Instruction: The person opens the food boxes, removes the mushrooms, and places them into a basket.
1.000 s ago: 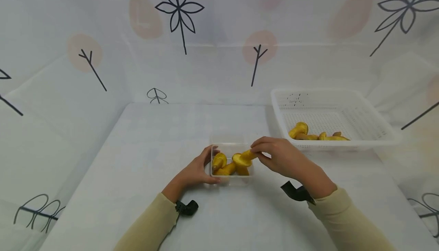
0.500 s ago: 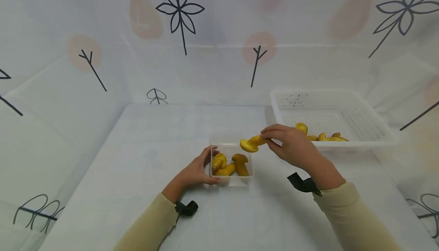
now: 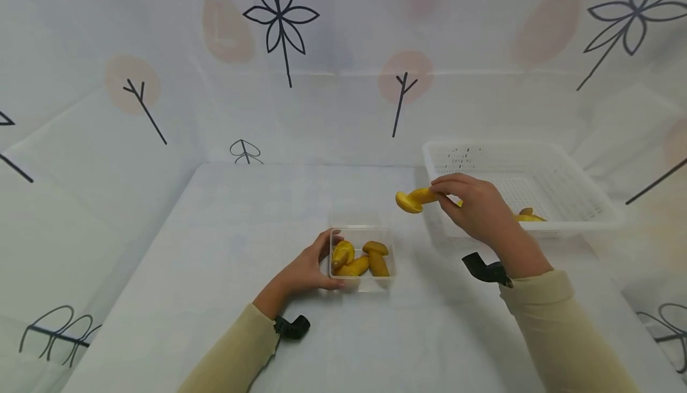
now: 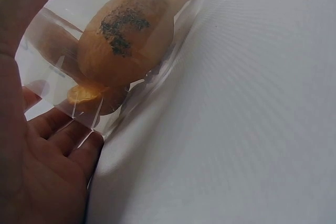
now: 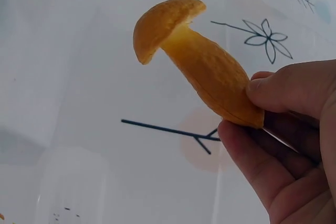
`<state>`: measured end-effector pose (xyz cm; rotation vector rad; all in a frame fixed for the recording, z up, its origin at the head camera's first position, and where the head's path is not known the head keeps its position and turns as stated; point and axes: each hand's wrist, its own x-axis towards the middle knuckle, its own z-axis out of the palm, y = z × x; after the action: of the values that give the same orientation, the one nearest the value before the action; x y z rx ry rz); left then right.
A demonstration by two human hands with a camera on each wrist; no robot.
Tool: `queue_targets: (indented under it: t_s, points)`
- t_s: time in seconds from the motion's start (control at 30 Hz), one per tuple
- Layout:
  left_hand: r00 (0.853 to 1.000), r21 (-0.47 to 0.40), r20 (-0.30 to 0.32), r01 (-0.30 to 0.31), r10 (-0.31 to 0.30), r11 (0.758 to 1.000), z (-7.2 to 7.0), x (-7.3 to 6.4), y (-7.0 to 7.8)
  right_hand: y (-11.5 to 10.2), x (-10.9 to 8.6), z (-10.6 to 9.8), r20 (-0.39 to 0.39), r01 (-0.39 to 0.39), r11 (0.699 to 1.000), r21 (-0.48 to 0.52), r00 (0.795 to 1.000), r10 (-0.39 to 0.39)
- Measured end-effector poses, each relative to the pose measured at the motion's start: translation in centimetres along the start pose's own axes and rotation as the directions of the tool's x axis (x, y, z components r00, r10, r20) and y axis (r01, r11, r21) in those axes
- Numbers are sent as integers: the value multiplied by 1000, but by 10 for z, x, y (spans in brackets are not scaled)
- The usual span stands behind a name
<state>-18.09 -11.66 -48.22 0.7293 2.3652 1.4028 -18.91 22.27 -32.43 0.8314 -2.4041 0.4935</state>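
Note:
My right hand [image 3: 480, 211] pinches a yellow mushroom [image 3: 412, 200] by the end of its stem, its cap pointing left, held up at the near left corner of the white basket [image 3: 596, 205]. The right wrist view shows the whole mushroom [image 5: 207, 74], thumb and fingertips on the stem's base. My left hand [image 3: 303, 271] grips the left end of a small clear plastic box [image 3: 362, 278] on the table, thumb along the front and fingers behind. Three yellow-brown mushrooms lie in it, one [image 3: 378, 259] with its cap toward the back. Through the clear wall, the left wrist view shows a large mushroom cap [image 4: 131, 38] with dark green flecks.
The perforated basket stands at the back right of the white table [image 3: 241, 214]. More yellow mushrooms [image 3: 528, 215] lie along its near side, partly hidden by my right hand. A white patterned cloth [image 3: 333, 113] rises behind the table.
My right hand has lifted the mushroom up and away from above the box, moving right and back toward the basket. The left hand and the box have stayed in place.

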Motion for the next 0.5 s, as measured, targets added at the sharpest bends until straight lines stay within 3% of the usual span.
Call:
queue_targets:
  t_s: [0.5]
  points:
    - [1000,8,-1,-5,5,1000,1,0,-1,31,5,-1,15,-132,991,-38,991,133]
